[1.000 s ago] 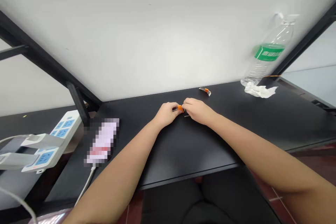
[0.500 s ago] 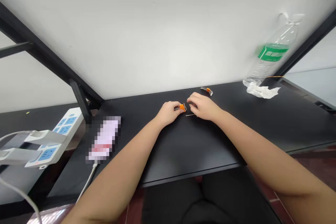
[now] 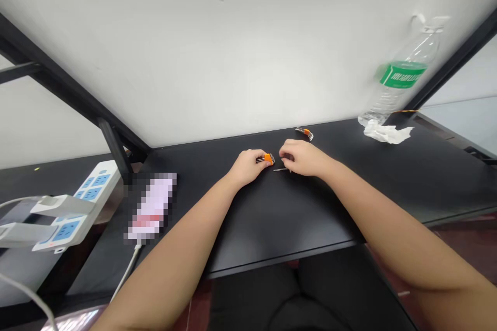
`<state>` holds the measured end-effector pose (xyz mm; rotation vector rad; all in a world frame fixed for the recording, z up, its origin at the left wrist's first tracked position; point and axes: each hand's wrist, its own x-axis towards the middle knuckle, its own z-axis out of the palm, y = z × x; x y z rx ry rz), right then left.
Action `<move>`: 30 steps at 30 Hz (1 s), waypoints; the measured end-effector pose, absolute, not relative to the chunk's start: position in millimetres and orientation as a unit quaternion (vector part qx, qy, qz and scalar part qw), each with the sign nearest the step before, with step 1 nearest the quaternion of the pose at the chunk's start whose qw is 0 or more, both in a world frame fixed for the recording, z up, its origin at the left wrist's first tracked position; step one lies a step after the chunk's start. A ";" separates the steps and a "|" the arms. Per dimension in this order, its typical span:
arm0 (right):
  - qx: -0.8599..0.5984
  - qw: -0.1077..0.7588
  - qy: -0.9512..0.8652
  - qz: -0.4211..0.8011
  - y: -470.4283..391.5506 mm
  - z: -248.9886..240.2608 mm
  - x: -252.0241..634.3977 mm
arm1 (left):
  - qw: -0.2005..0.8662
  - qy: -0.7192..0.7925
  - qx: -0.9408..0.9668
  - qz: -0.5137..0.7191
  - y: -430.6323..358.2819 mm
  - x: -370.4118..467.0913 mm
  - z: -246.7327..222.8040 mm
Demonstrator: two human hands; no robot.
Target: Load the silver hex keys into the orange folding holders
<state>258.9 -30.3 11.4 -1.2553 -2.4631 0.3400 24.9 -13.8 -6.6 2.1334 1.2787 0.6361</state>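
My left hand (image 3: 249, 166) is closed, pinching an orange hex key holder (image 3: 267, 158) with several metal hex keys in it. The short bent ends of the keys point right, towards my other hand. My right hand (image 3: 301, 156) sits just right of the holder, fingers curled in towards the thumb. Anything between those fingertips is too small or hidden to make out. Below its fingertips a single loose hex key (image 3: 280, 169) lies on the black table, its right end close to the hand. Farther back lies a second orange holder with hex keys (image 3: 305, 132).
A clear plastic bottle (image 3: 404, 75) with a green label stands at the back right, beside a crumpled tissue (image 3: 388, 133). On the left are a phone (image 3: 153, 207) with a white cable and a white power strip (image 3: 83, 204) with plugs. The table (image 3: 267, 222) meets a white wall.
My right hand has drawn slightly right and down, away from the orange holder. My left hand keeps its hold on it. The view has shifted slightly.
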 end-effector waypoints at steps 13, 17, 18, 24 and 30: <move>-0.507 -0.017 -0.836 0.208 -32.2 30.3 264.3 | 0.289 0.491 0.788 0.233 -13.5 25.9 -7.1; -0.539 -0.060 -0.822 0.174 -34.2 29.8 262.7 | 0.288 0.493 0.788 0.231 -13.0 24.6 -7.6; -0.536 -0.047 -0.826 0.169 -33.7 28.1 262.8 | 0.286 0.492 0.789 0.231 -12.9 24.1 -7.8; -0.478 0.173 -0.838 0.200 -27.0 17.1 261.1 | 0.282 0.487 0.793 0.232 -12.8 22.4 -8.2; -0.448 0.265 -0.837 0.169 -24.6 10.8 258.3 | 0.289 0.484 0.793 0.233 -13.7 22.7 -6.9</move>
